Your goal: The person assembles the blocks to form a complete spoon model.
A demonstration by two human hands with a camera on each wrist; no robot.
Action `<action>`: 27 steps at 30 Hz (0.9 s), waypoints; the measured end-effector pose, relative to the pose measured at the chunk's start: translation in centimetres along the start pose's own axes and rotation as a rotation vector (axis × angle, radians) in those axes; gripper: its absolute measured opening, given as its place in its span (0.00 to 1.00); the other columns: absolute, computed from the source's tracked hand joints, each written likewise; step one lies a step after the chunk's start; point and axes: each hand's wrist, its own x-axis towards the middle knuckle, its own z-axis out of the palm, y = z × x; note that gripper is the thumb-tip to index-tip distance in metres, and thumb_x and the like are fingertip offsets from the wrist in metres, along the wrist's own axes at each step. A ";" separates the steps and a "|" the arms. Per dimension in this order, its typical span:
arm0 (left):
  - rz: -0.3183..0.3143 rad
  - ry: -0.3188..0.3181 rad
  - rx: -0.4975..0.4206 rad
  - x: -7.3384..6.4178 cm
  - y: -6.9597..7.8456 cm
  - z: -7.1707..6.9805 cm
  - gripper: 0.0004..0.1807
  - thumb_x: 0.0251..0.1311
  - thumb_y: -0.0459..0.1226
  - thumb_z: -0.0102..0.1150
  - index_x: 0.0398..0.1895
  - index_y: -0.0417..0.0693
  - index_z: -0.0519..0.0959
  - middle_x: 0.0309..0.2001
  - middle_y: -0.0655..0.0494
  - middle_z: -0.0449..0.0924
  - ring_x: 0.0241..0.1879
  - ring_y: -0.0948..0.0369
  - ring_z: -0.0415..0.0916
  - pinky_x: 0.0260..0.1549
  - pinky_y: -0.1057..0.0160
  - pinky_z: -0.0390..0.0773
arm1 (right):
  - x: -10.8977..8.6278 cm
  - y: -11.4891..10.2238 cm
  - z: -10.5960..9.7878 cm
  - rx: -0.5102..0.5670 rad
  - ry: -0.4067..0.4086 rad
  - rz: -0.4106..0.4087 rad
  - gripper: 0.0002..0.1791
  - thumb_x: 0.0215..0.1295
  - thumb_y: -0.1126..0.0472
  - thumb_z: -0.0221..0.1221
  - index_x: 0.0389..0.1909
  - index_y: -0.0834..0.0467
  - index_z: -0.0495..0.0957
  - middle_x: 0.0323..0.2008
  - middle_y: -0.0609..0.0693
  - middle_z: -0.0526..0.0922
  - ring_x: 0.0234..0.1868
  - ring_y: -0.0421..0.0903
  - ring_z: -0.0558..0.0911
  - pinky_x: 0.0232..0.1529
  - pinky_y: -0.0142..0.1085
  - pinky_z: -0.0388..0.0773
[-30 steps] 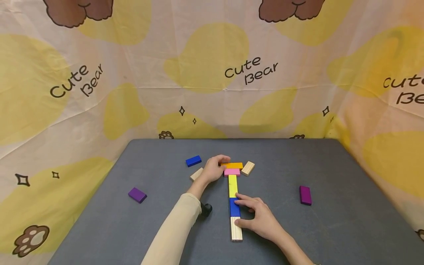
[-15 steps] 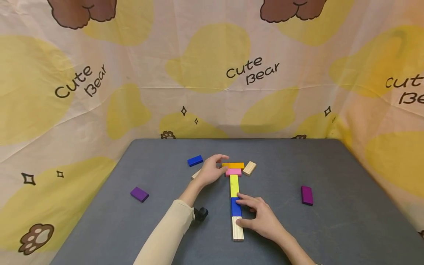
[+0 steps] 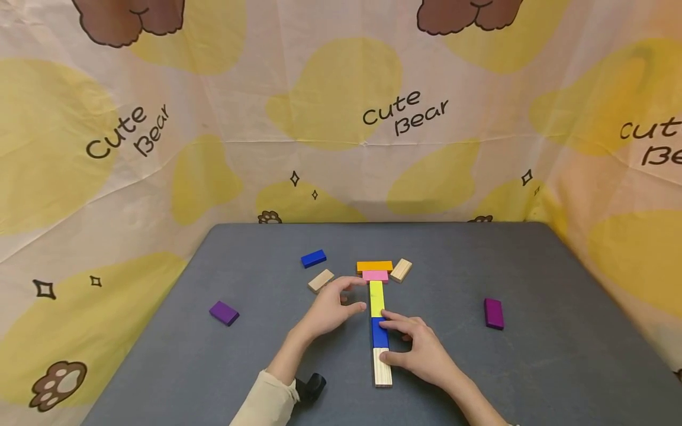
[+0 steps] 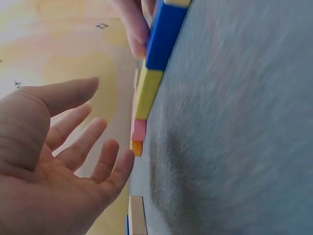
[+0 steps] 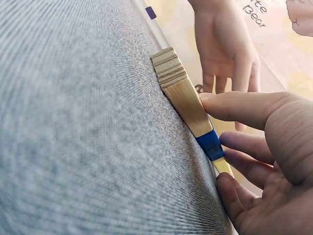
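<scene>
In the head view a row of flat blocks runs away from me: a plain wood block [image 3: 382, 368], a blue block [image 3: 380, 333], a yellow block [image 3: 376, 297], then a pink block [image 3: 375, 276] and an orange block [image 3: 374, 266] set crosswise at the far end. My right hand [image 3: 423, 354] rests along the row, thumb on the plain wood block and fingertips over the blue one and the near end of the yellow one. Left of the yellow block, my left hand [image 3: 327, 310] hovers with fingers spread and nothing in them.
Loose blocks lie around the row: a blue one [image 3: 314, 258], a wood one [image 3: 321, 280] behind my left hand, another wood one [image 3: 401, 270], a purple one [image 3: 224, 313] far left and a purple one [image 3: 494, 313] on the right. A printed cloth [image 3: 330, 177] hangs behind the table.
My left hand has come away from the orange and pink blocks, back toward me beside the yellow block. The right hand stays where it was.
</scene>
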 end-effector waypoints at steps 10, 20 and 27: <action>-0.046 -0.057 -0.111 -3.3 0.8 1.6 0.31 0.52 0.43 0.75 0.61 0.57 0.75 0.61 0.61 0.72 0.60 0.55 0.69 0.55 0.53 0.73 | 0.0 0.0 0.0 0.000 0.006 -0.029 0.32 0.48 0.52 0.76 0.58 0.47 0.81 0.65 0.39 0.72 0.54 0.44 0.69 0.51 0.43 0.73; -0.078 -0.109 -0.135 -3.9 0.3 2.6 0.33 0.48 0.43 0.78 0.60 0.56 0.77 0.58 0.61 0.74 0.58 0.55 0.69 0.57 0.52 0.70 | 0.1 0.1 0.0 0.002 -0.006 -0.003 0.33 0.48 0.48 0.75 0.59 0.46 0.81 0.65 0.36 0.71 0.56 0.43 0.68 0.53 0.44 0.73; -0.030 -0.163 -0.126 -4.0 -0.3 2.8 0.38 0.44 0.46 0.80 0.63 0.55 0.76 0.61 0.67 0.72 0.62 0.60 0.66 0.60 0.52 0.67 | 0.0 0.2 0.1 0.004 -0.002 -0.016 0.33 0.48 0.48 0.76 0.58 0.45 0.81 0.65 0.35 0.71 0.55 0.41 0.68 0.53 0.42 0.73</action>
